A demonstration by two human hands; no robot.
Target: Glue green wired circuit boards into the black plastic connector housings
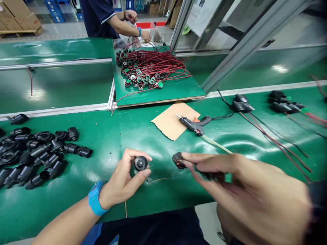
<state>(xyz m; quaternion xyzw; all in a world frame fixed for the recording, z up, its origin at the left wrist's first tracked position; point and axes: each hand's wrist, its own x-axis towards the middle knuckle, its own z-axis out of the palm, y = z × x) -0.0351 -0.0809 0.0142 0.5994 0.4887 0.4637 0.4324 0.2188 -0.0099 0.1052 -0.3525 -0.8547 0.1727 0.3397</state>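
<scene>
My left hand [120,182], with a blue wrist strap, grips a round black plastic housing [140,163] between thumb and fingers, its circular face turned up. In my right hand [247,183], thumb and fingertips pinch a small motor coil part [178,160] with a black rim and copper-coloured windings. A bit of green and dark red shows inside that palm, partly hidden by the fingers. The two parts are apart, with green mat between them. Beyond them lies a black glue gun [195,125], its nozzle over a piece of cardboard [170,122].
Many loose black housings [38,153] lie at left. A green board [153,97] at the back bears a heap of red-wired parts [145,76]. Black assemblies [241,103] with wires sit at right. A person [102,20] works across the bench beside a metal frame post [237,44].
</scene>
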